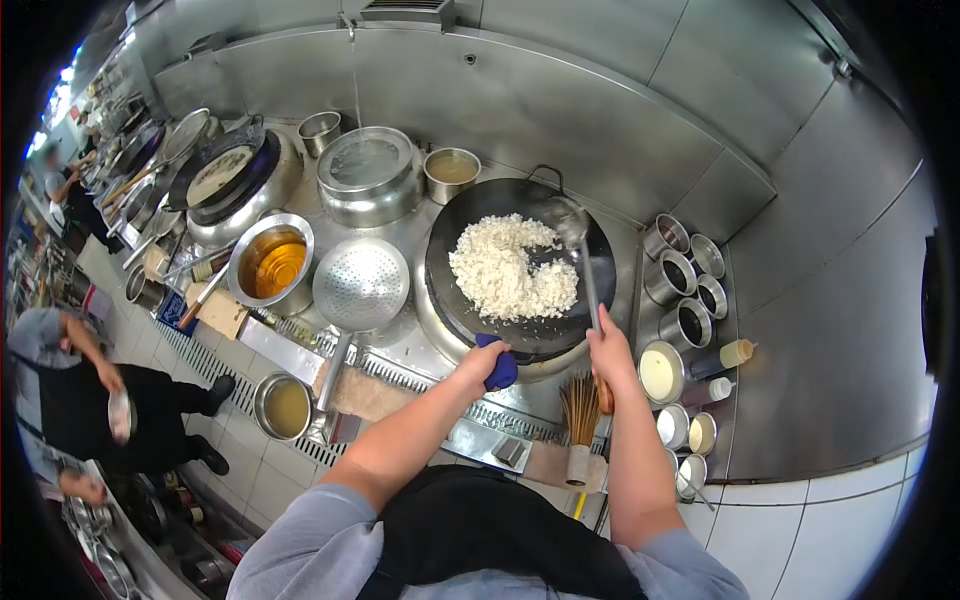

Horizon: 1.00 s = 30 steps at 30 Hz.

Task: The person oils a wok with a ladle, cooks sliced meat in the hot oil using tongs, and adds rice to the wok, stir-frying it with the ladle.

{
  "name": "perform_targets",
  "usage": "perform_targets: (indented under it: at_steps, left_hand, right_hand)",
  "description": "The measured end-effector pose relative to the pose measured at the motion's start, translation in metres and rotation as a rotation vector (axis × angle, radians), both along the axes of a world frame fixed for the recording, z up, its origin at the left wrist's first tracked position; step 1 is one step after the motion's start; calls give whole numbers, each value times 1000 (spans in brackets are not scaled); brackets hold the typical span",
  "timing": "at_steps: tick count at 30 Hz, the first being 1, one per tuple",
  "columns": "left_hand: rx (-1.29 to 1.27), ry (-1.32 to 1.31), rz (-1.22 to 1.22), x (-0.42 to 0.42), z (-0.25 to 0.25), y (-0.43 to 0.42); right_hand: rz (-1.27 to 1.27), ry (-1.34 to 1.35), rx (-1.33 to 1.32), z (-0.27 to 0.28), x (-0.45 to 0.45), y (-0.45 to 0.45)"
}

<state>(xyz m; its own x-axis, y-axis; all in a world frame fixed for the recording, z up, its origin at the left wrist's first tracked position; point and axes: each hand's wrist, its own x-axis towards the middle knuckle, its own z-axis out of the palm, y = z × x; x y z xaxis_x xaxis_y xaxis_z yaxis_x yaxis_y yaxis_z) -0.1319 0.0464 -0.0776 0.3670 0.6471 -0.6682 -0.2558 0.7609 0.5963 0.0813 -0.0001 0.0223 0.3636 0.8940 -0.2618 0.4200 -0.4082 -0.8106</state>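
White rice (510,270) lies heaped in a black wok (590,290) on the stove. My right hand (610,355) is closed around the long handle of a ladle (572,228), whose metal bowl rests in the wok beyond the rice, at the upper right. A folded dark blue cloth (498,365) is in my left hand (482,368), fingers closed on it at the wok's near edge. Whether the hand also grips the wok's near handle through the cloth is hidden. Just below the wok, a bamboo brush (580,425) stands beside my right forearm.
A perforated strainer (361,285) and a pot of amber oil (275,265) stand left of the wok. Behind them are a lidded pot (370,175) and a second wok (225,170). Metal seasoning cups (660,372) and squeeze bottles line the right. A co-worker (90,390) stands at left.
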Motion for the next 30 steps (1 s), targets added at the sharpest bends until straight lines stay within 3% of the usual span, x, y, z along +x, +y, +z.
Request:
perform_targets:
  at_steps: [1,4,5,7,9,10,12,17,21,23,25,27,30]
  left_hand:
    - [11,-14,-1,0,-6,-1]
    - [-20,14,24,-1,9,-3]
    - [-22,15,22,-1,6,-4]
    - [18,-5,-19,-4,0,-1]
    - [24,18,18,0,4,-5]
    - [30,42,56,0,6,-4]
    - [43,4,53,-3,4,1]
    - [19,-6,22,-1,5,-5]
    - [30,-17,-6,-2,4,-4]
    - [55,-32,17,-1,4,-1]
    - [52,-37,26,-1,1,-10]
    - [44,9,21,-1,8,-5]
    - [46,-4,13,-2,-1,-4]
  right_hand:
    - [-38,-35,15,0,-4,11]
    - [44,265,-131,-33,-23,39]
    - [83,221,-132,-24,-44,29]
    - [207,20,-138,-9,-60,-5]
    - [434,-426,205,-56,-22,-43]
    - [441,-432,209,-36,-22,-48]
    - [462,-716,-310,23,-29,-69]
    - [261,-626,-157,-12,-33,13]
    - [307,-625,-87,-24,-57,-16]
    - [450,-526,-319,13,-61,-43]
    - [391,-462,-139,6,-30,-38]
    - [297,-558,94,-14,0,-16]
    - [47,-462,228,-41,16,30]
